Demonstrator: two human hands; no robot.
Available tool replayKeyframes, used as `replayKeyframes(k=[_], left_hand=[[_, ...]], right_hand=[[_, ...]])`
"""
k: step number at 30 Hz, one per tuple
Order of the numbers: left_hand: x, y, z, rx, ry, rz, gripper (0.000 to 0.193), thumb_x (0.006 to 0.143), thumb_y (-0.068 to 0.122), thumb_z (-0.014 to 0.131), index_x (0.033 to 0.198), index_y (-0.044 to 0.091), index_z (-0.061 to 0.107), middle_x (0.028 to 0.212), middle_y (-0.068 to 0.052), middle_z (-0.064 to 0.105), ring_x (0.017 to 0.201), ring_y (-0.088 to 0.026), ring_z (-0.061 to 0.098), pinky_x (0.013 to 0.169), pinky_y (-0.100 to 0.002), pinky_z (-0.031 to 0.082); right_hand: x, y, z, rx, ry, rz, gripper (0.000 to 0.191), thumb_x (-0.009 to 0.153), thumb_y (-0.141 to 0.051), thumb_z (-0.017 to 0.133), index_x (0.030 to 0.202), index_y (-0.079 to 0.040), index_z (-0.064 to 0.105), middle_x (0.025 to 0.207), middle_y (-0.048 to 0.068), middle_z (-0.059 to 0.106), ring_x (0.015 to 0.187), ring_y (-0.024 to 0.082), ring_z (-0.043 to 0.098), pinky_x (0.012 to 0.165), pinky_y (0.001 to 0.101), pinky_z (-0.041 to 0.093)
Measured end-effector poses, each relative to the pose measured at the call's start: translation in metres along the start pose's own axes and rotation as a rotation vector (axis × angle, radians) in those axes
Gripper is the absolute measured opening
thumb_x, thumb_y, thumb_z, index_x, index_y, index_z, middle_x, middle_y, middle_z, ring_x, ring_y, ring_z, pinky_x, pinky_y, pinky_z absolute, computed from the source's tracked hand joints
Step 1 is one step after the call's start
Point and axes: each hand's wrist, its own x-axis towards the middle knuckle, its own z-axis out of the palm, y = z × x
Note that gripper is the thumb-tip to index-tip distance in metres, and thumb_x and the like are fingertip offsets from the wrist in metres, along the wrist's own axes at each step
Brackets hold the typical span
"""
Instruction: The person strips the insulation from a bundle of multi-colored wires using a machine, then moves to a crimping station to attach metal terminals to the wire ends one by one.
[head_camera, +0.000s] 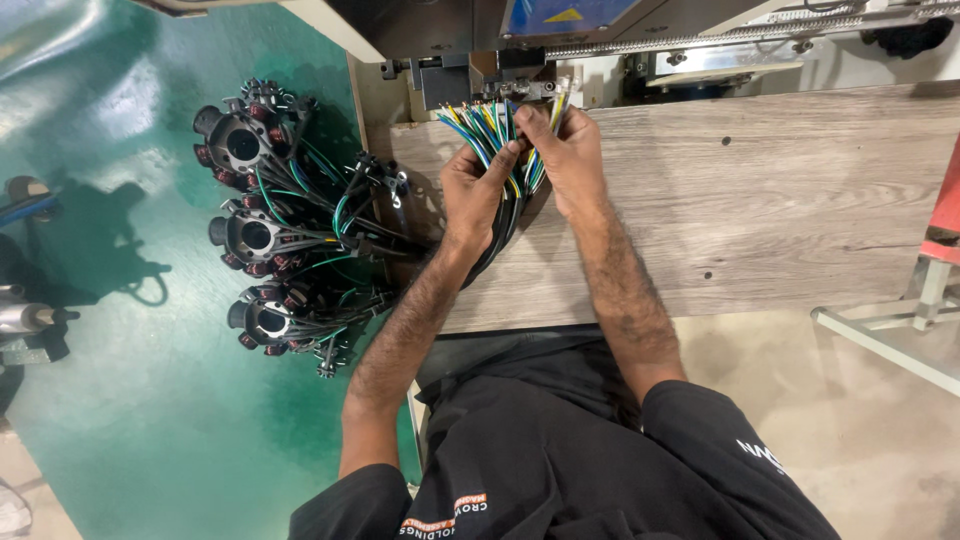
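Note:
My left hand (472, 195) grips a bundle of coloured wires (488, 128), blue, yellow, green and white, with their stripped ends fanned upward. My right hand (565, 152) pinches some of the same wires near their tips, just below the metal jaws of a machine (515, 85) at the back of the wooden bench (760, 200). The wires run down in a black sleeve under my left wrist toward three round black stator coils (250, 235) hanging off the bench's left edge.
A green floor (130, 400) lies to the left, with metal tool parts (25, 320) at its far left edge. A white metal frame (890, 330) and a red part (945, 215) stand at the right. A threaded rod (700, 38) runs along the machine.

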Motion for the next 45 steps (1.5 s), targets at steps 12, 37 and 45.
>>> replayKeyframes(k=[12, 37, 45], left_hand=[[0.000, -0.004, -0.003, 0.039, 0.023, 0.011, 0.013, 0.100, 0.007, 0.070, 0.109, -0.002, 0.074, 0.101, -0.007, 0.077, 0.088, -0.008, 0.070, 0.078, -0.025, 0.058], [0.005, 0.002, 0.004, 0.040, 0.039, 0.017, 0.009, 0.100, 0.006, 0.072, 0.105, -0.002, 0.074, 0.093, -0.003, 0.075, 0.079, -0.005, 0.065, 0.069, -0.023, 0.055], [0.006, 0.003, 0.004, 0.061, 0.051, -0.002, 0.008, 0.099, 0.006, 0.072, 0.103, -0.001, 0.075, 0.091, -0.003, 0.075, 0.076, -0.004, 0.064, 0.066, -0.023, 0.054]], right_hand=[[-0.001, -0.009, 0.008, -0.116, 0.024, -0.012, 0.019, 0.095, -0.018, 0.081, 0.099, -0.001, 0.076, 0.089, 0.003, 0.074, 0.079, 0.006, 0.065, 0.071, 0.0227, 0.054], [0.000, 0.001, 0.013, -0.029, 0.129, -0.042, 0.018, 0.094, -0.016, 0.079, 0.100, 0.001, 0.076, 0.093, 0.007, 0.078, 0.083, 0.008, 0.070, 0.076, 0.0234, 0.056], [0.003, 0.007, 0.014, -0.056, 0.147, -0.057, 0.017, 0.097, -0.014, 0.079, 0.097, 0.002, 0.077, 0.088, 0.003, 0.075, 0.076, 0.005, 0.062, 0.068, 0.0226, 0.050]])
